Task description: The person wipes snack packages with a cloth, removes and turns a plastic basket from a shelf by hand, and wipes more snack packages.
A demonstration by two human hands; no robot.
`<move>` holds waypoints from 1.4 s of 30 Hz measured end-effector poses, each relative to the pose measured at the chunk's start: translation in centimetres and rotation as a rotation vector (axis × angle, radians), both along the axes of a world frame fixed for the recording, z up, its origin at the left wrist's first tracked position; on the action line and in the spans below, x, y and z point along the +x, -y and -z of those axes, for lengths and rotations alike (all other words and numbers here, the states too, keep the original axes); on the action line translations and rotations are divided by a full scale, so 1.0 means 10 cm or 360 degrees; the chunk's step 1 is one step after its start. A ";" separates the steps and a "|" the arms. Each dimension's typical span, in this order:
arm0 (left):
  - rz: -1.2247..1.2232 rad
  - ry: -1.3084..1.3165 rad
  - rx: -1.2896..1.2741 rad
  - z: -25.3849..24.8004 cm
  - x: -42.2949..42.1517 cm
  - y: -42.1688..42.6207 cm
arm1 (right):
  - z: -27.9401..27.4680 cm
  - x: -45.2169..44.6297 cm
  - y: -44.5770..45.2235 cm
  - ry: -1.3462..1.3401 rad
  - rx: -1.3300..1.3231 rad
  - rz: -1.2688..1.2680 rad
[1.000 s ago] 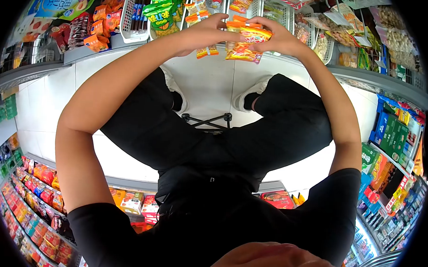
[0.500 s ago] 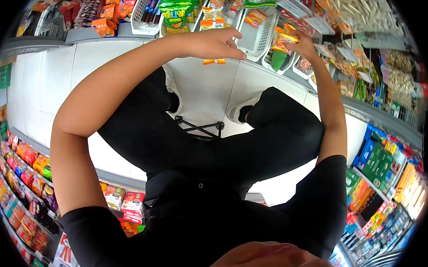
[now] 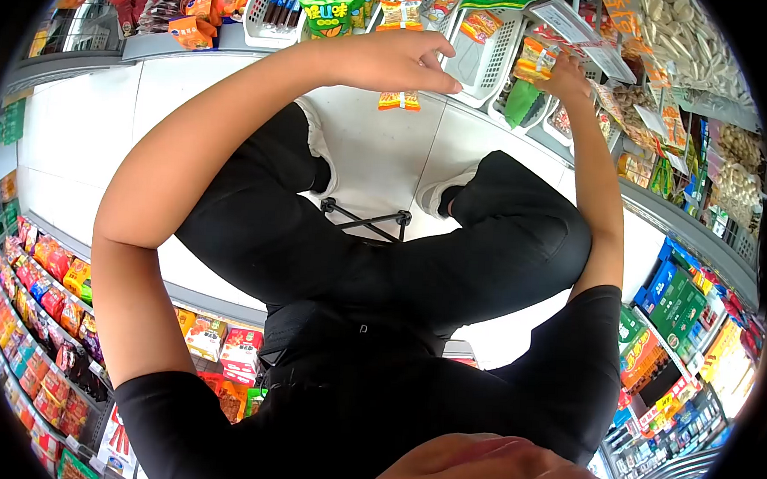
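My left hand (image 3: 404,61) hovers over the front edge of the shelf with thumb and index finger apart and nothing between them. Near it are a white basket (image 3: 490,63) holding an orange snack packet (image 3: 480,26), and small orange-and-yellow packets (image 3: 398,101) below the hand. To the right, my right hand (image 3: 568,79) has its fingers closed on an orange-yellow snack packet (image 3: 535,61), above a basket where a green packet (image 3: 521,102) hangs over the rim.
Green snack bags (image 3: 329,11) and a basket of dark sticks (image 3: 282,8) stand left of centre. Large clear bags (image 3: 696,48) lie at the upper right. A black folding stand (image 3: 365,220) is on the floor between my white shoes. Stocked shelves line both sides.
The two hands, together on the orange packets a second ago, are now apart. My right hand has moved right with a packet; my left hand has let go. The view has shifted slightly.
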State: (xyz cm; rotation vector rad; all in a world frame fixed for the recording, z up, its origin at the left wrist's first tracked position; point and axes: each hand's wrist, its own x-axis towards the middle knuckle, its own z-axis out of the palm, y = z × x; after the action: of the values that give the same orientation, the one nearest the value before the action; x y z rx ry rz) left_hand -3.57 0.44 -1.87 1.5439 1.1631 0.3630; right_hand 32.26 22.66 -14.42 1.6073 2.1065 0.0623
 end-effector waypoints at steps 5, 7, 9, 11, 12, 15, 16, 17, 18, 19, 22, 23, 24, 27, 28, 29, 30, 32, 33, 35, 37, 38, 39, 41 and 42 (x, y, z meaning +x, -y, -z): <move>0.0019 -0.0027 0.0079 -0.03 -0.05 0.03 | 0.02 -0.47 0.40 -0.0125 0.0303 -0.0467; 0.0003 0.0016 0.0067 0.00 -0.07 0.03 | 0.17 -0.54 0.43 -0.0142 0.0431 -0.0700; 0.0001 0.0018 0.0054 0.00 -0.08 0.00 | 0.30 -0.65 0.43 -0.0168 0.0533 -0.0879; 0.0004 -0.0026 0.0037 -0.04 -0.08 0.00 | 0.39 -0.75 0.42 -0.0309 0.0489 -0.0928; 0.0007 -0.0009 0.0000 -0.10 -0.09 0.01 | 0.47 -0.80 0.38 -0.0308 0.0419 -0.0913; 0.0026 -0.0016 -0.0011 -0.03 -0.08 -0.03 | 0.72 -0.88 0.29 -0.0378 0.0407 -0.0917; 0.0020 -0.0001 -0.0001 -0.01 -0.08 -0.03 | 0.80 -0.89 0.25 -0.0401 0.0417 -0.0894; 0.0020 0.0001 -0.0007 0.00 -0.09 -0.05 | 0.87 -0.90 0.20 -0.0425 0.0428 -0.0868; 0.0020 0.0004 -0.0016 0.01 -0.09 -0.05 | 0.93 -0.92 0.16 -0.0342 0.0421 -0.0871; 0.0022 0.0007 -0.0025 0.02 -0.09 -0.06 | 1.05 -0.90 0.09 -0.0337 0.0465 -0.0884; -0.0004 0.0063 0.0002 0.13 -0.14 -0.08 | 1.30 -0.92 -0.04 -0.0265 0.0540 -0.0900; -0.0019 0.0106 0.0009 0.17 -0.16 -0.08 | 1.36 -0.93 -0.06 -0.0252 0.0557 -0.0922; -0.0003 0.0071 0.0009 0.14 -0.16 -0.09 | 1.44 -0.92 -0.07 -0.0235 0.0576 -0.0945; 0.0031 -0.0025 0.0004 0.05 -0.17 -0.15 | 1.55 -0.86 -0.15 -0.0363 0.0589 -0.0962; 0.0036 -0.0053 -0.0010 0.01 -0.16 -0.18 | 1.56 -0.83 -0.14 -0.0432 0.0580 -0.0957; 0.0045 -0.0073 -0.0024 0.00 -0.15 -0.19 | 1.56 -0.79 -0.11 -0.0569 0.0540 -0.0855; 0.0041 -0.0047 0.0021 0.09 -0.16 -0.20 | 1.43 -0.79 -0.06 -0.0701 0.0507 -0.0752; 0.0058 -0.0090 0.0029 0.12 -0.15 -0.24 | 1.01 -0.76 0.10 -0.1055 0.0452 -0.0613; 0.0068 -0.0112 0.0037 0.13 -0.14 -0.26 | 0.86 -0.71 0.21 -0.1165 0.0427 -0.0549; 0.0038 -0.0063 -0.0133 0.27 -0.09 -0.31 | 0.61 -0.60 0.42 -0.1383 0.0384 -0.0419; 0.0063 -0.0063 -0.0354 0.29 0.02 -0.35 | 0.45 -0.47 0.67 -0.1762 0.0261 -0.0300; 0.0068 -0.0050 -0.0347 0.29 0.06 -0.30 | 0.38 -0.42 0.78 -0.1888 0.0147 -0.0180; 0.0036 -0.0007 -0.0457 0.29 0.11 -0.28 | 0.29 -0.39 0.91 -0.2016 0.0033 -0.0060; -0.0027 0.0070 -0.0675 0.32 0.22 -0.24 | -0.03 -0.44 1.17 -0.2293 -0.0136 -0.0071; -0.0077 0.0119 -0.0739 0.29 0.28 -0.20 | -0.26 -0.48 1.27 -0.2334 -0.0170 -0.0187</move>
State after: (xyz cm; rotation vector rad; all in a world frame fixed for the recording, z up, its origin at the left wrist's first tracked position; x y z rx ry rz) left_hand -0.77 2.46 -4.73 1.0906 1.1322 0.1640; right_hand 27.43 9.97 -11.80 1.5738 3.0326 -1.5876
